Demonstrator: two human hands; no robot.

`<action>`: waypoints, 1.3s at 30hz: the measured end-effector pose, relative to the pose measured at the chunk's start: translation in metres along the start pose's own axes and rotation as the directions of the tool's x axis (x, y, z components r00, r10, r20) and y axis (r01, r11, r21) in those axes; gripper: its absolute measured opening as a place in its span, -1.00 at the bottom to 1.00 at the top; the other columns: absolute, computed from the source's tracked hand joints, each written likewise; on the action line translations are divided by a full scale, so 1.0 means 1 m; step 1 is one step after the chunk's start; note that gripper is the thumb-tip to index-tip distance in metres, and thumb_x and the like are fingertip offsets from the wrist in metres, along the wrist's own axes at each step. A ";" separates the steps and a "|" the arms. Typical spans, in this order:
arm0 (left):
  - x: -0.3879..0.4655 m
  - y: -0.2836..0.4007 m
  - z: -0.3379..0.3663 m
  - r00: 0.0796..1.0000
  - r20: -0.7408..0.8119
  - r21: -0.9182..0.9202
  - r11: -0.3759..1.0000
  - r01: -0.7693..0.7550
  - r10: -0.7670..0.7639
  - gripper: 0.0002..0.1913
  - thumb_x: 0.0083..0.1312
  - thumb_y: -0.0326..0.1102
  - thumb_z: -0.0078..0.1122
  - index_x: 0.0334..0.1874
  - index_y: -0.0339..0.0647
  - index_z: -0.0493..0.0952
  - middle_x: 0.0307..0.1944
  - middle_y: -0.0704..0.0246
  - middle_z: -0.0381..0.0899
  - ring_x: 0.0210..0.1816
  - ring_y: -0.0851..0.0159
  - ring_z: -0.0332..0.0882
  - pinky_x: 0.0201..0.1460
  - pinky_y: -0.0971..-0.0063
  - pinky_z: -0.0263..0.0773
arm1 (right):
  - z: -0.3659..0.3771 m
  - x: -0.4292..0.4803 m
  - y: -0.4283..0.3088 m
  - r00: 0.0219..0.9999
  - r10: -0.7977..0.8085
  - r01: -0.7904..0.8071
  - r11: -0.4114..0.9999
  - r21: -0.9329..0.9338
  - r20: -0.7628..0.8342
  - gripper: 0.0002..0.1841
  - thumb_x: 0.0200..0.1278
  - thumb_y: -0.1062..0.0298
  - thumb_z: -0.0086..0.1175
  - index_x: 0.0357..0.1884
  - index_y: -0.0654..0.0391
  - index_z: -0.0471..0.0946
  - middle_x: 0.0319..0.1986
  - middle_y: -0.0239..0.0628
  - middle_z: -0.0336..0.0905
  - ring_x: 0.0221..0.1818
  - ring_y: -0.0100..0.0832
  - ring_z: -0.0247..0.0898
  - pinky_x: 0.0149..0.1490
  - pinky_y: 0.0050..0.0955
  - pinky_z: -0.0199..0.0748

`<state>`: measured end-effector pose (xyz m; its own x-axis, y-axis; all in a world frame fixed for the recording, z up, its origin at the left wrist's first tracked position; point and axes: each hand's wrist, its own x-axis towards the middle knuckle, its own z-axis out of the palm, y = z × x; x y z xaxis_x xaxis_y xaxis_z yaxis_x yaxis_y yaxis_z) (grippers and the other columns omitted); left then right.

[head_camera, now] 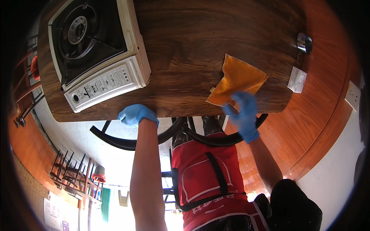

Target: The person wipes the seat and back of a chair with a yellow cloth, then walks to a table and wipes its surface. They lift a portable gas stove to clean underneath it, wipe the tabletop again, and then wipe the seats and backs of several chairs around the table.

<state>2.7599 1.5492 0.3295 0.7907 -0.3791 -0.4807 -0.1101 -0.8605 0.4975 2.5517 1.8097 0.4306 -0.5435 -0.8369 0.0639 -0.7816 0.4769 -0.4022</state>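
Observation:
My left hand (138, 115), in a blue glove, rests at the near edge of a dark wood-grain table (179, 37). Its fingers are bent and partly hidden, so their grip on the edge is unclear. An orange cloth (241, 76) lies spread unevenly on the table to the right, one corner pointing away from me. Over its near edge is my gloved right hand (244, 115), blurred, with thumb and fingers apart. Whether the fingertips touch the cloth cannot be made out. Left of the cloth stands a portable gas stove (101, 83) with a white front panel bearing printed instructions.
A shiny metal cylinder (304, 43) and a small white packet (297, 79) sit near the right end. A wall socket (352, 96) is beyond the wood panelling (321, 121). Under the near edge are black curved chair parts (115, 141). Stacked chairs (72, 170) stand behind left.

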 end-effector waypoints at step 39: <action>0.009 -0.003 0.002 0.998 0.020 -0.039 0.997 0.060 -0.060 -0.25 0.63 0.17 -0.56 0.48 -0.25 0.44 0.43 0.06 0.51 0.36 -0.07 0.56 0.45 -0.01 0.53 | 0.012 -0.097 -0.034 0.365 0.875 -0.929 0.318 0.191 0.319 -0.65 0.48 0.20 0.22 -0.36 0.31 0.55 -0.48 -0.14 0.54 -0.40 -0.30 0.42 -0.23 -0.25 0.39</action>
<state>2.7661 1.5475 0.3226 0.7835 -0.3339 -0.5240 -0.0383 -0.8677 0.4956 2.6345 1.8720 0.4272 -0.7845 0.0261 -0.6196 0.3150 0.8774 -0.3619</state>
